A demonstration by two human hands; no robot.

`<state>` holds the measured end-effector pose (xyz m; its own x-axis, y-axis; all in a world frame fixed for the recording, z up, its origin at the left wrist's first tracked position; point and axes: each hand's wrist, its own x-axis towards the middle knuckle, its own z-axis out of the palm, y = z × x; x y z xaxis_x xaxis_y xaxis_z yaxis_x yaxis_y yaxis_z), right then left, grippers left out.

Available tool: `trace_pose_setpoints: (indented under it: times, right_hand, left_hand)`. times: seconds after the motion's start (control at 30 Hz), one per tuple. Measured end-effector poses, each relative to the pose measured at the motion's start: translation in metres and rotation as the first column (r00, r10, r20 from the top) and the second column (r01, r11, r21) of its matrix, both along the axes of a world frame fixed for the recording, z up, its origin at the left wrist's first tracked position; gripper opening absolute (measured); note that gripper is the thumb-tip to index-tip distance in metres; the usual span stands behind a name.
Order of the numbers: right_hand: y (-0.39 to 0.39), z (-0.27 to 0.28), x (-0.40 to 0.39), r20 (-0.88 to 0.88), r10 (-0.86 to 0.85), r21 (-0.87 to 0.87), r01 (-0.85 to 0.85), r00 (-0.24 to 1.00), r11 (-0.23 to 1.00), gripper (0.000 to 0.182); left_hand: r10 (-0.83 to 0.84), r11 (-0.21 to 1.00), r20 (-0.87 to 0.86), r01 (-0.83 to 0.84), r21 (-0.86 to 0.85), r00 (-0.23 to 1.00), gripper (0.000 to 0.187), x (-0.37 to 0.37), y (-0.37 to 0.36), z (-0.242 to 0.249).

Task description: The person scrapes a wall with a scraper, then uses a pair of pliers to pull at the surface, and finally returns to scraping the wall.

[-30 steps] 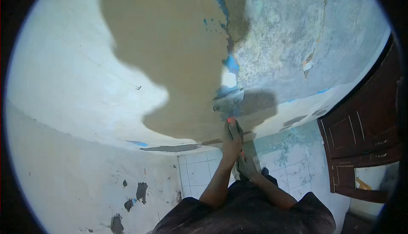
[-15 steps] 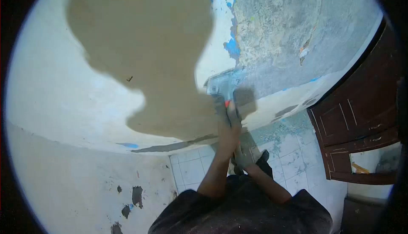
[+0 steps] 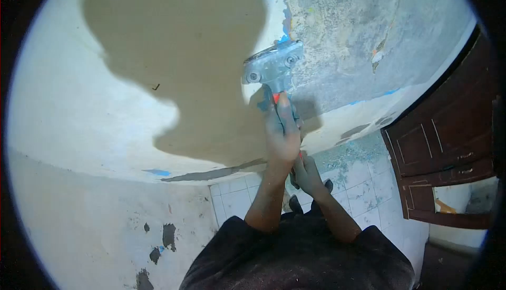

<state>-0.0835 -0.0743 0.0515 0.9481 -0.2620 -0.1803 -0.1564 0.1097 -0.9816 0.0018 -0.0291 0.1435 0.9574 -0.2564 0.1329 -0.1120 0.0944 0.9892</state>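
Observation:
Both hands grip a long-handled wall scraper (image 3: pixel 273 64) with a wide metal head and red on its handle. Its blade lies against the wall (image 3: pixel 342 42), where white paint borders bare grey plaster. Closed around the upper handle, close below the head, is my left hand (image 3: pixel 283 129). Lower down, nearer my body, my right hand (image 3: pixel 307 175) wraps the handle's end, partly hidden behind my left forearm. Blue paint (image 3: pixel 285 23) shows in a ragged strip along the border above the blade.
Dark wooden cabinet (image 3: pixel 440 147) stands at the right. Paint chips (image 3: pixel 350 158) litter the white tiled floor (image 3: pixel 363 195) by the wall's foot. An adjoining wall (image 3: pixel 100 216) with chipped patches is at lower left. My shadow covers much of the white wall.
The scraper has moved up the wall, with its blade further along the paint border. Both hands have risen with it, away from my body.

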Motion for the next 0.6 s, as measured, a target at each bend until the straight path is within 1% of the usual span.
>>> trace_pose_setpoints:
  times: [0.03,0.07,0.1,0.13,0.17,0.23,0.27,0.3,0.33,0.37,0.4,0.43,0.47,0.5,0.53,0.57,0.6]
  right_hand:
    - [0.003,0.007,-0.007,-0.092,-0.008,0.039,0.012,0.996,0.999,0.048]
    - [0.008,-0.002,-0.015,-0.078,-0.006,0.041,0.009,0.997,0.999,0.048]
    - [0.014,-0.018,-0.028,-0.068,-0.01,-0.01,0.009,0.998,1.0,0.049]
    - [0.016,-0.02,-0.033,-0.065,-0.016,-0.063,0.012,0.998,0.998,0.05]
    - [0.015,-0.022,-0.033,-0.062,-0.025,-0.062,0.021,0.998,0.998,0.05]
    - [0.017,-0.012,-0.04,-0.147,0.062,0.044,-0.056,0.987,0.997,0.052]
    - [0.018,-0.016,-0.044,-0.166,0.062,0.051,-0.054,0.984,0.997,0.052]
    - [0.016,-0.022,-0.04,-0.177,0.045,0.041,-0.039,0.983,0.998,0.052]
    - [0.017,-0.03,-0.036,-0.185,0.031,0.033,-0.025,0.982,0.999,0.052]
    - [0.018,-0.041,-0.036,-0.201,0.003,-0.017,-0.006,0.98,1.0,0.051]
    - [0.021,-0.044,-0.036,-0.205,0.007,-0.015,-0.01,0.979,1.0,0.051]
    - [0.023,-0.044,-0.037,-0.155,-0.019,-0.061,0.01,0.988,0.998,0.05]
    - [0.025,-0.045,-0.034,-0.098,-0.046,-0.108,0.036,0.994,0.994,0.049]
    - [0.034,-0.039,-0.03,0.146,-0.149,-0.129,0.168,0.978,0.977,0.046]
    - [0.031,-0.033,-0.025,0.154,-0.154,-0.134,0.175,0.976,0.975,0.046]
    - [0.027,-0.027,-0.023,0.218,-0.167,-0.17,0.206,0.962,0.964,0.045]
    - [0.024,-0.02,-0.023,0.272,-0.173,-0.203,0.232,0.947,0.951,0.044]
  left_hand:
    - [0.031,0.999,0.046,-0.03,-0.015,0.998,0.053,0.001,-0.002,0.001]
    - [0.033,0.999,0.06,-0.032,-0.014,0.998,0.053,0.0,0.0,-0.003]
    - [0.041,0.999,-0.052,-0.04,0.015,0.998,0.054,-0.009,0.006,-0.013]
    - [0.049,0.998,-0.171,-0.043,0.043,0.984,0.054,-0.016,0.01,-0.02]
    - [0.037,0.999,-0.234,-0.035,0.01,0.971,0.054,-0.018,0.011,-0.024]
    - [0.043,0.999,-0.275,-0.033,0.04,0.96,0.054,-0.016,0.013,-0.019]
    - [0.058,0.997,-0.312,-0.039,0.066,0.948,0.054,-0.019,0.014,-0.019]
    - [0.015,1.0,-0.332,-0.008,0.022,0.943,0.054,-0.012,0.016,-0.039]
    - [0.015,1.0,-0.334,-0.007,0.026,0.943,0.054,-0.011,0.015,-0.04]
    - [-0.006,1.0,-0.316,0.002,-0.015,0.949,0.054,-0.011,0.014,-0.041]
    - [-0.026,0.998,-0.298,0.009,-0.059,0.954,0.054,-0.012,0.014,-0.042]
    - [0.029,1.0,-0.282,-0.03,0.0,0.959,0.055,-0.013,0.016,-0.042]
    - [0.025,1.0,-0.277,-0.029,-0.007,0.961,0.055,-0.015,0.017,-0.04]
    - [0.029,1.0,-0.273,-0.03,0.001,0.962,0.056,-0.016,0.017,-0.03]
    - [0.033,0.999,-0.271,-0.031,0.009,0.962,0.057,-0.015,0.017,-0.025]
    - [-0.056,0.998,-0.307,0.048,-0.034,0.95,0.057,-0.01,0.019,-0.026]
    - [-0.056,0.998,-0.32,0.048,-0.033,0.946,0.057,-0.009,0.017,-0.027]
